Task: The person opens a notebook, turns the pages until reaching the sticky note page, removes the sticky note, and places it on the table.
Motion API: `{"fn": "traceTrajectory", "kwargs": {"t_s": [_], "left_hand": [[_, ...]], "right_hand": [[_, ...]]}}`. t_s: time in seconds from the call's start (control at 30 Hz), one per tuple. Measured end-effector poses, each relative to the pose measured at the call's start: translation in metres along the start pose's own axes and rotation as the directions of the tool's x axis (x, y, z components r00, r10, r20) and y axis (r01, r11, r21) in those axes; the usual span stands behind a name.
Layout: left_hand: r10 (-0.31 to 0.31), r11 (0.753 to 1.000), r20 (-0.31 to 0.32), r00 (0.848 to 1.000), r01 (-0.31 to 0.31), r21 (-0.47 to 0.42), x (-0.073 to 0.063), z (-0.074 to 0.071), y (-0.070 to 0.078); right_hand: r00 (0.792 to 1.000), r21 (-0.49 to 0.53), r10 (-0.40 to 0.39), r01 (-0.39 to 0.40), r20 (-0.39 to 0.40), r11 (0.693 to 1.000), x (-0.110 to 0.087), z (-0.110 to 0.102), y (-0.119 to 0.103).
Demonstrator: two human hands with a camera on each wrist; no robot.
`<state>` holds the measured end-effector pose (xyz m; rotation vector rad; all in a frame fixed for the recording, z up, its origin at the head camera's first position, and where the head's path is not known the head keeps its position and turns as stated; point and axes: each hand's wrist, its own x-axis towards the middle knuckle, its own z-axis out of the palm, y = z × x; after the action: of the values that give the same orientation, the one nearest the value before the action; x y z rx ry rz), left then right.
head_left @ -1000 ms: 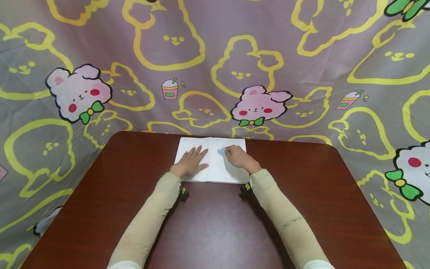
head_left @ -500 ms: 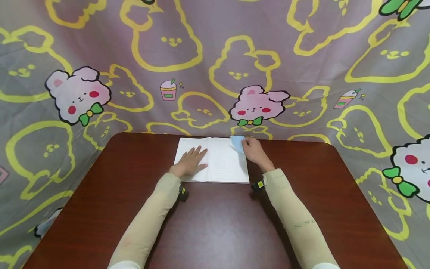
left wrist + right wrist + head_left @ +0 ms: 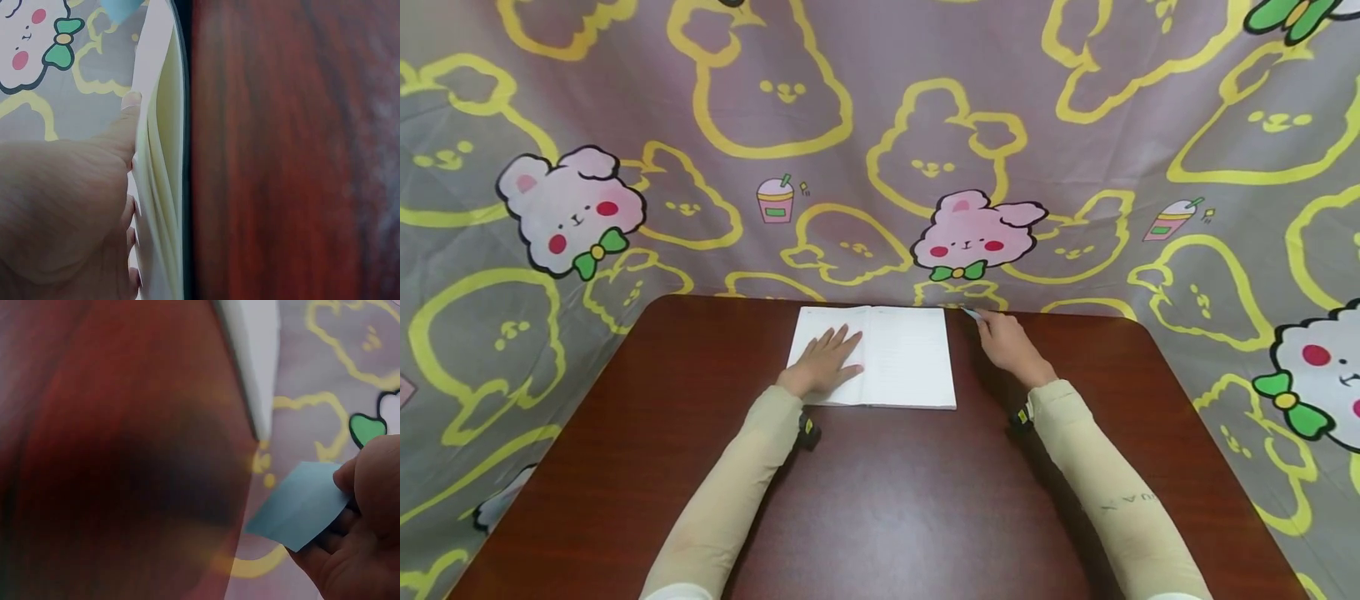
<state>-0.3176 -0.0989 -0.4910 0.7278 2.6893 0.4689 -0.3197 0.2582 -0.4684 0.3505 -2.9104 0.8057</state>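
Observation:
An open notebook (image 3: 910,358) with white lined pages lies near the far edge of the table. My left hand (image 3: 826,362) rests flat on its left page with the fingers spread; the left wrist view shows the thumb (image 3: 130,112) and fingers on the page, beside the book's loose page edges (image 3: 164,187). To the right of the notebook, my right hand (image 3: 1009,343) is raised over the table. Between thumb and curled fingers it pinches a light blue sticky note (image 3: 303,503), which appears almost edge-on in the head view.
The dark red-brown wooden table (image 3: 880,500) spreads out in front of and beside the notebook. A grey-pink cloth (image 3: 865,125) printed with yellow outlines and cartoon bunnies hangs behind the table and along both sides.
My right hand has lifted the blue sticky note off the right page and carried it rightward, past the notebook's edge. The left hand has stayed on the left page.

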Motion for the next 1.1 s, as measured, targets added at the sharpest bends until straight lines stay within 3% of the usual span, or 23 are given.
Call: {"fn": "traceTrajectory", "kwargs": {"t_s": [0.17, 0.4, 0.7, 1.1], "left_hand": [[0.000, 1.000, 0.007, 1.000, 0.000, 0.008, 0.001, -0.001, 0.001], [0.002, 1.000, 0.003, 1.000, -0.002, 0.022, 0.001, -0.003, 0.004], [0.003, 1.000, -0.001, 1.000, -0.003, -0.002, 0.002, 0.002, 0.000], [-0.004, 1.000, -0.014, 1.000, 0.004, -0.009, 0.002, 0.005, -0.005]], "right_hand": [[0.993, -0.158, -0.071, 0.085, 0.096, 0.984, -0.010, 0.005, -0.002], [0.971, -0.304, -0.159, 0.209, 0.181, 0.929, -0.022, 0.012, -0.008], [0.957, -0.326, -0.211, 0.268, 0.202, 0.907, -0.033, 0.016, -0.008], [0.948, -0.236, -0.149, 0.219, 0.282, 0.947, -0.037, 0.014, -0.020]]}}
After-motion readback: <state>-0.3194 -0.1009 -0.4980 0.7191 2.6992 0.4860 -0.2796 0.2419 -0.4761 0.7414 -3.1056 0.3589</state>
